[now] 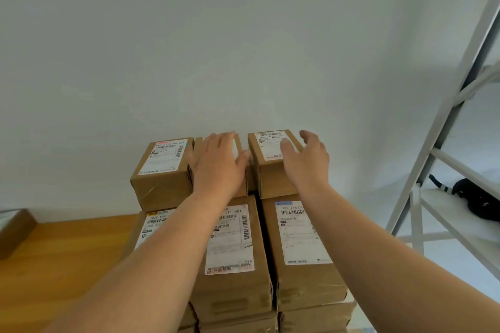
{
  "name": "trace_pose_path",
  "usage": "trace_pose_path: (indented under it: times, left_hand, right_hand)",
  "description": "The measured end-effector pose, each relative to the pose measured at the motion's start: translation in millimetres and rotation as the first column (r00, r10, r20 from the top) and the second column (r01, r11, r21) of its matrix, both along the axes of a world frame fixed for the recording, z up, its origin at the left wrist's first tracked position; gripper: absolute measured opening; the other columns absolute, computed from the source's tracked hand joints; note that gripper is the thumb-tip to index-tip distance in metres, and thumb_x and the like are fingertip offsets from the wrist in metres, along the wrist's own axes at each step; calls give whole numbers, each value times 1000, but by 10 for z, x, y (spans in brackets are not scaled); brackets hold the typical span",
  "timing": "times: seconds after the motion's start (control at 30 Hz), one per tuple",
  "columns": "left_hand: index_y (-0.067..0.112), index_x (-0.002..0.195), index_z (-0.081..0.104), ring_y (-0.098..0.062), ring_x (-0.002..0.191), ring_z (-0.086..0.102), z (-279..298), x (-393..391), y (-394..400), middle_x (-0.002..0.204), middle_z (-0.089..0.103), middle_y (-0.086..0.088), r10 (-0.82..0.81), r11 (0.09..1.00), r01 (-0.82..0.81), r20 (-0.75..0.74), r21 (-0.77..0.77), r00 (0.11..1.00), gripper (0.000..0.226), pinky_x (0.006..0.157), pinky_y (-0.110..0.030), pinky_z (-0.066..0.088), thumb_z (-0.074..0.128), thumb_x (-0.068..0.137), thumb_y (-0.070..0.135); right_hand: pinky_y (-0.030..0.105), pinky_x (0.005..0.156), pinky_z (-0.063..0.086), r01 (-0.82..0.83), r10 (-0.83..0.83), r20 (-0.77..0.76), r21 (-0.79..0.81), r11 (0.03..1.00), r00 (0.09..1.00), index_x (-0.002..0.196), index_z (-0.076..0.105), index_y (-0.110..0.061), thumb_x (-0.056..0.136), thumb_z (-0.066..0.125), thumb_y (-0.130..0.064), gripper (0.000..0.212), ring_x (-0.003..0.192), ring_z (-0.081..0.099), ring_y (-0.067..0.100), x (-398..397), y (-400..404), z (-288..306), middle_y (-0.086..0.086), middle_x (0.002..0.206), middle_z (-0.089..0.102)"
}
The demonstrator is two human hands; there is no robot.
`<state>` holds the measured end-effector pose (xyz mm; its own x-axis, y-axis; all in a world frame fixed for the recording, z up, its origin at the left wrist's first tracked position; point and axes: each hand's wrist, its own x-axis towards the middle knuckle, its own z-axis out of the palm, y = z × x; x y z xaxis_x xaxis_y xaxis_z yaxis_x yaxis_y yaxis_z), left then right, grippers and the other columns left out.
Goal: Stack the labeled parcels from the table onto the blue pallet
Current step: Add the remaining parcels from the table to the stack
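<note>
The left hand [216, 162] lies flat, fingers straight, on the middle top parcel [240, 143] — the right hand [305, 159], loosely open, touches the neighbouring parcel [270, 170].

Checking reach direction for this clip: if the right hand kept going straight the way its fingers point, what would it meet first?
Most likely the small brown cardboard parcel at the right of the top row: the right hand hovers open over its near right corner, fingers aimed across its white label. Depth is unclear; if it passes above, the pale wall behind comes next.

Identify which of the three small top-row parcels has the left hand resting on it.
The middle parcel: the left hand lies flat over its top, hiding its label, while both neighbours' labels show.
</note>
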<state>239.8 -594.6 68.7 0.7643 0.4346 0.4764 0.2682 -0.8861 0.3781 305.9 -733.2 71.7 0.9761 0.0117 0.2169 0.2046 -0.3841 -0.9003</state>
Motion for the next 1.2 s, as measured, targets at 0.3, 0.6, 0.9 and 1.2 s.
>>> trace_pose_path:
  times: [0.3,0.6,0.9,1.2]
  left_hand:
    - [37,151,20,-22,149,2,-33,-192,338,161,13,6,43,994,-6,-348,108,937,76,114,-58,-9,62,89,46]
    - [36,149,27,-21,148,8,-131,-124,287,159,20,6,-22,997,41,-246,72,969,67,115,-52,-7,57,91,50]
    - [32,146,35,-21,146,14,-159,-69,263,154,28,5,-33,999,38,-173,22,984,62,118,-50,4,52,91,54]
    - [32,146,31,-19,145,15,-165,-60,198,152,29,4,-50,989,76,-197,128,979,70,117,-52,8,61,86,54]
  right_hand:
    - [44,121,4,-56,118,128,-411,910,985,141,44,-34,92,53,-36,50,146,16,19,-225,299,63,-6,155,29]
    - [46,111,26,26,-20,18,-351,936,1000,143,40,-25,90,57,-39,57,142,20,27,-50,170,-63,3,154,28]
    - [53,106,34,-77,32,-182,-247,966,983,151,14,-21,68,74,-64,111,138,26,34,37,97,-156,11,150,24]
    - [50,103,38,-84,39,-153,-298,951,987,150,15,-23,66,80,-58,112,136,27,32,23,132,-182,7,149,17]
